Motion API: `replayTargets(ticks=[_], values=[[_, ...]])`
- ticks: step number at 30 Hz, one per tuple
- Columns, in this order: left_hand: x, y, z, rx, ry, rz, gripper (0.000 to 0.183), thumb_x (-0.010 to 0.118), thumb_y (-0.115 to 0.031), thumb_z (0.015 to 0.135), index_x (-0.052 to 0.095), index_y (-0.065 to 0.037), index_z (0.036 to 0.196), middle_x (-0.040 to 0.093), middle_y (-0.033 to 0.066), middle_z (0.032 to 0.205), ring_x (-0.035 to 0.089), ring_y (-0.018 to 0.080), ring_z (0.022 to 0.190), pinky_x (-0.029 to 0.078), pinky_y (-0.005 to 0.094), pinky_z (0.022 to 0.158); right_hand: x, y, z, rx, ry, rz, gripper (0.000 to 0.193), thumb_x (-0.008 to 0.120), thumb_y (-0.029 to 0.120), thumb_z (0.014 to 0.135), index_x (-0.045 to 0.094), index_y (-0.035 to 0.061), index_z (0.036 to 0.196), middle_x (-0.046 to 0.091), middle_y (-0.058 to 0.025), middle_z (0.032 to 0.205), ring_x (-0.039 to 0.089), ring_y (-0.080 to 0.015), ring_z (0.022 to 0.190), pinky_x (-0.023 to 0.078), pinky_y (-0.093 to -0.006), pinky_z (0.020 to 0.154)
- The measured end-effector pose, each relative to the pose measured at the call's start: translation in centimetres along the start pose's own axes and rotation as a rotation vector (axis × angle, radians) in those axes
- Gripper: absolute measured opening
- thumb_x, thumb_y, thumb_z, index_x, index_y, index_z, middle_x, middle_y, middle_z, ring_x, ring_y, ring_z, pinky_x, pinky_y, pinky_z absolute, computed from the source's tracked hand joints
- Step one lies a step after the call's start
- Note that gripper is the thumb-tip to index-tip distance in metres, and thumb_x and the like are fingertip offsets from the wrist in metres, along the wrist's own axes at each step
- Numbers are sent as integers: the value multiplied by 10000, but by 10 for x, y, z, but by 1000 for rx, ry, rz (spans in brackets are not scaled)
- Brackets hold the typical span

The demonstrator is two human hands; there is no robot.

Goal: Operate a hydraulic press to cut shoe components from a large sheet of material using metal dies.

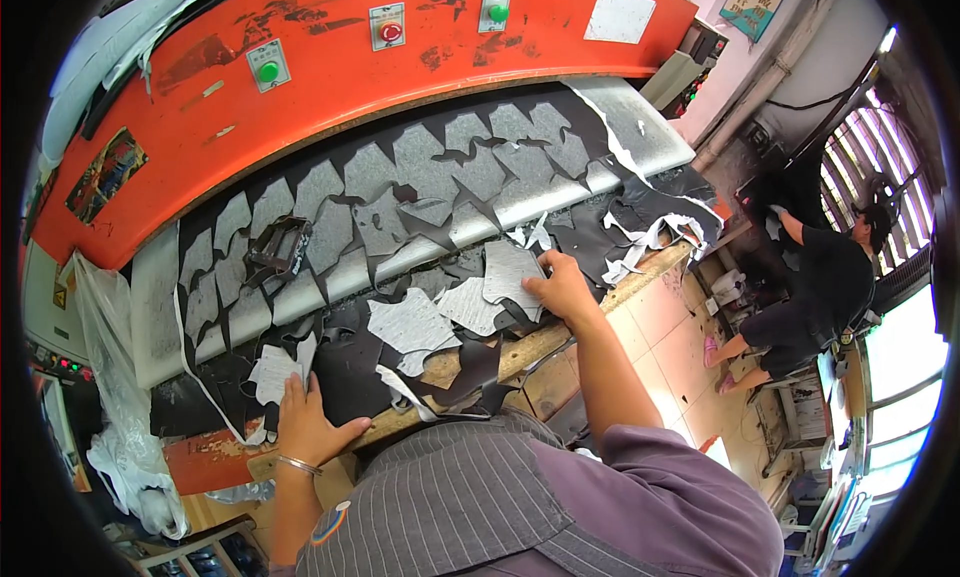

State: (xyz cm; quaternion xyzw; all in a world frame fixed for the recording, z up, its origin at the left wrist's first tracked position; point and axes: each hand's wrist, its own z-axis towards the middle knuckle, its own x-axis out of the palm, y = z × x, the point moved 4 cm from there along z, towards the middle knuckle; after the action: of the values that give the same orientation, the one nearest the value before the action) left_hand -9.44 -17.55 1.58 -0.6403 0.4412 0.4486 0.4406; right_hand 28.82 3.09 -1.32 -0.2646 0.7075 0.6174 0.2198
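Note:
My right hand (562, 289) grips the edge of a light grey cut piece of sheet material (508, 267), thumb and fingers closed on it. Beside that lie more cut pieces (410, 322), partly overlapping on dark scraps. My left hand (312, 417) has its fingers stretched out and its thumb spread, the fingertips touching another pale cut piece (275, 372) at the near left. On the press bed beyond, a dark sheet with many cut-out gaps (400, 192) is spread over a white cutting board (155, 312). A small dark cutting die (280, 247) rests on the left part of this sheet.
An orange press beam (330, 62) with green and red push buttons spans the far side. The wooden table edge (640, 289) runs in front of me. Clear plastic bags (130, 457) hang at the left. At the right, another person (830, 267) in dark clothes stands on the tiled floor.

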Motion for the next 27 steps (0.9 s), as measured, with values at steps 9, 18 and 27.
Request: replayTargets(ticks=[9, 18, 27], values=[[-3, 7, 3, 73, 98, 10, 1085, 617, -758, 652, 448, 80, 1318, 319, 357, 1413, 293, 475, 1338, 246, 476, 1108, 28, 17, -25, 72, -424, 166, 1088, 782, 89, 627, 111, -4, 1479, 402, -313, 1363, 448, -410, 1231, 343, -383, 1060], [-1, 30, 16, 107, 54, 18, 645, 730, -431, 723, 549, 34, 1132, 507, 264, 1269, 493, 392, 1183, 457, 450, 916, -27, 109, -69, -227, -177, 826, 274, 652, -55, 772, 616, -25, 1041, 685, -123, 955, 661, -161, 787, 541, -287, 730], [-10, 70, 14, 90, -124, -450, 315, 745, -286, 714, 656, -19, 856, 655, 178, 878, 631, 362, 799, 491, 425, 714, 115, 127, -80, 184, 365, 257, 394, 720, 168, 784, 608, -54, 1090, 675, -144, 994, 642, -205, 871, 498, -300, 782]])
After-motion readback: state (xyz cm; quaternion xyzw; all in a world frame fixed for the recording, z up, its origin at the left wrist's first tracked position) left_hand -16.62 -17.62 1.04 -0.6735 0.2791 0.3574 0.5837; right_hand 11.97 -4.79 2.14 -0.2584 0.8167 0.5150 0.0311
